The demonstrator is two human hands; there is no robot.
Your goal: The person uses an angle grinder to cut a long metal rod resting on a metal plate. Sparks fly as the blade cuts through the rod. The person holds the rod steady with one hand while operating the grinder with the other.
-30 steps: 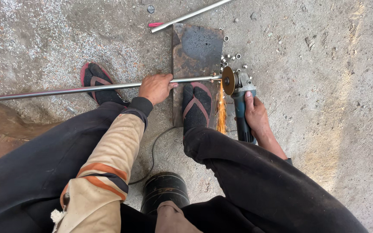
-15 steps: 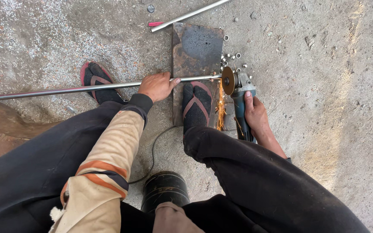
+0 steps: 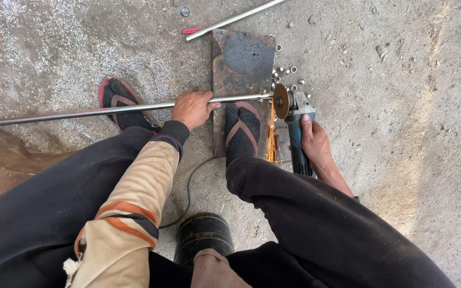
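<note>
Head view looks down past dark trouser legs that hide much of the concrete floor (image 3: 412, 96) near the bottom edge; the right knee covers the right forearm and the rear of the angle grinder (image 3: 299, 136). Out beyond both hands the floor lies open to the far and right edges. Ahead of the hands sits a rusty steel plate (image 3: 244, 58), the right foot's sandal (image 3: 243, 130) resting on its near end. A long metal rod (image 3: 81, 113) runs off the left edge; the left hand (image 3: 192, 108) is closed around it, just left of the plate. The right hand (image 3: 315, 140) is wrapped round the grinder body, its disc (image 3: 280, 101) meeting the rod's end, sparks falling beside the sandal. A second rod (image 3: 236, 18) lies farther off, cut by the top edge. Small cut rings (image 3: 289, 74) scatter just beyond the disc, too small to count.
</note>
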